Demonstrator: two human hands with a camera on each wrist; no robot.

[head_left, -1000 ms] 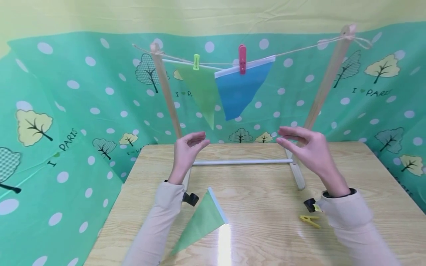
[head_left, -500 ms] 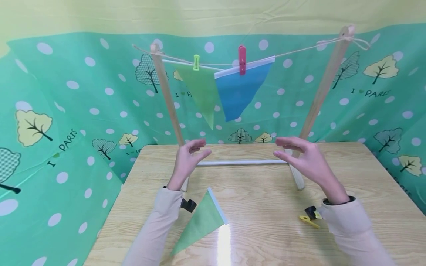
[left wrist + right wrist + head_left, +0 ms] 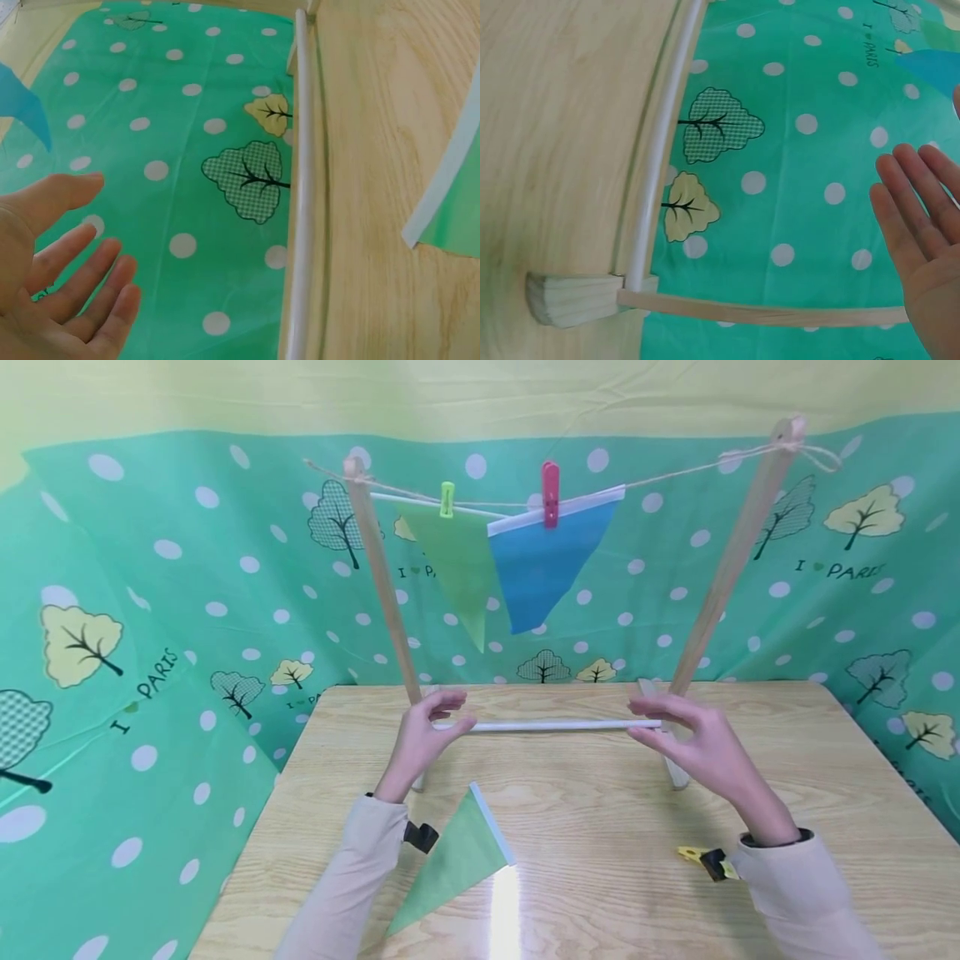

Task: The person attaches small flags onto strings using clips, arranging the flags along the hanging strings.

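My left hand hovers in front of the left wooden post, fingers loosely bent, with nothing in it. In front of the right post, my right hand is likewise bare, its thumb apart from the fingers. Above and between them a string carries a green pennant under a light green clothespin and a blue pennant under a pink clothespin. The two pennants overlap at their upper corners. On the table a second green pennant lies near my left sleeve.
A white crossbar joins the feet of the posts. The yellow clothespin lies by my right sleeve, partly hidden by the wrist camera. Behind the wooden table hangs a green dotted cloth.
Both hands have sunk from above the crossbar to about its height in the head view. My right wrist camera now covers part of the yellow clothespin. The hanging pennants keep their places.
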